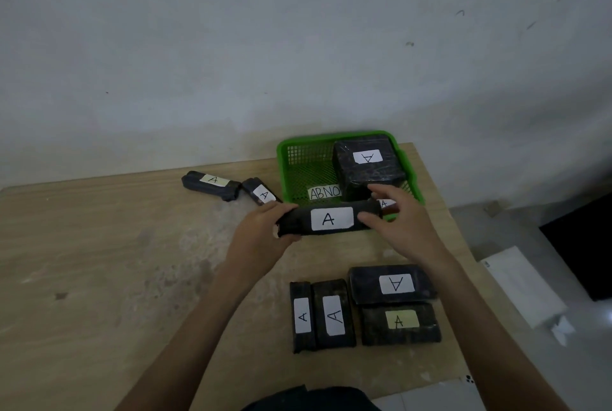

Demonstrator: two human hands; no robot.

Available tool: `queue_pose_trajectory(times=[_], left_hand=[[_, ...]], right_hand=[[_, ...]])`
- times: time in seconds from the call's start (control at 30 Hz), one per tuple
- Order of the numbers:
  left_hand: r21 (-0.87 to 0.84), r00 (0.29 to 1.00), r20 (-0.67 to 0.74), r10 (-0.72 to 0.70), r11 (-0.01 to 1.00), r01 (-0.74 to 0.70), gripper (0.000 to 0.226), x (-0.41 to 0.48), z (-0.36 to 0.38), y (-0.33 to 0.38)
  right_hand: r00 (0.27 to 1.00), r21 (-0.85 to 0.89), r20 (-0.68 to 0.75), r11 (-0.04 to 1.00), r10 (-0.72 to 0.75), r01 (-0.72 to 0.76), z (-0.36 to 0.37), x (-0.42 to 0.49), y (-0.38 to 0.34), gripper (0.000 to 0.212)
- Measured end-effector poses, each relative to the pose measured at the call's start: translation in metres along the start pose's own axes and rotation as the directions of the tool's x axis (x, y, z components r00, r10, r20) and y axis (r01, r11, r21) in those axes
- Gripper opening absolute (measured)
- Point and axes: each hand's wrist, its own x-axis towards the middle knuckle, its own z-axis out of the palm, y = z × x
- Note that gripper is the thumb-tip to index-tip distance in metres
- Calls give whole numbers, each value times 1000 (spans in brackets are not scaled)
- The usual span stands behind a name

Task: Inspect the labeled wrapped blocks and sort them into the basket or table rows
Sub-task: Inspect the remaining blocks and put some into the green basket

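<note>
While left hand [261, 235] and right hand [400, 221] fingers clamp the block [328, 219], the basket label [324, 192] shows only "ABNO".

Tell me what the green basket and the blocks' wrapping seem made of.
Green basket: probably moulded plastic, slightly glossy; uniform colour, grid-mesh walls. Large block in the basket: wrapping looks like thin black plastic film; it shows shiny creases, though dim light leaves this uncertain.

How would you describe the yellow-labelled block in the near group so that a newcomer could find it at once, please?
On the wooden table, find the four black wrapped blocks nearest the person. The yellow-labelled block is the right-hand one closest to the person; its three neighbours all carry white labels.
</note>
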Motion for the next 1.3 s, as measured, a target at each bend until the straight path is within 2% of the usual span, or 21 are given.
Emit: queue_pose_trajectory(times=[0.07, 0.17, 0.37, 0.53, 0.63, 0.73, 0.83, 0.93, 1.0, 1.1, 1.2, 1.3], left_hand=[[20, 998, 59, 4, 1000, -5, 44, 17, 12, -8], [28, 986, 165, -22, 999, 17, 42, 46, 33, -19], [-21, 927, 352, -128, 989, 145, 62, 98, 83, -33], [57, 874, 449, -185, 982, 178, 55, 124, 123, -52], [179, 836, 506, -211, 974, 137, 51, 130, 140, -62], [325, 774, 587, -239, 945, 46, 61, 134, 148, -69], [305, 748, 625, -224, 952, 30, 63, 137, 146, -77], [162, 841, 531, -102, 987, 17, 47, 137, 128, -77], [31, 934, 357, -29, 999, 19, 33, 135, 108, -77], [-94, 993, 100, -61, 993, 71, 19, 134, 75, -88], [-112, 957, -82, -280, 956, 270, 15, 132, 54, -120], [-100, 871, -105, -480, 876, 471, 16, 126, 52, -164]], right_hand=[[987, -167, 78, 974, -142, 153, 5, 10, 15, 57], [963, -360, 198, 901, -180, 242, 14, 33, 37, 56], [982, -413, 187, 906, -17, 94, 31, 85, 76, 57], [966, -380, 148, 914, 210, -141, 46, 123, 103, 59], [946, -405, 191, 899, 262, -167, 59, 136, 113, 53], [914, -434, 273, 887, 299, -160, 62, 143, 116, 48], [887, -467, 332, 873, 320, -140, 55, 147, 107, 45], [898, -490, 342, 868, 275, -80, 47, 154, 82, 41], [910, -448, 363, 894, 201, -18, 46, 160, 57, 39], [905, -327, 418, 943, 81, 67, 59, 171, 17, 36], [873, -206, 486, 977, 47, 62, 92, 183, -16, 37], [832, -150, 553, 988, 48, 43, 137, 193, -37, 40]])
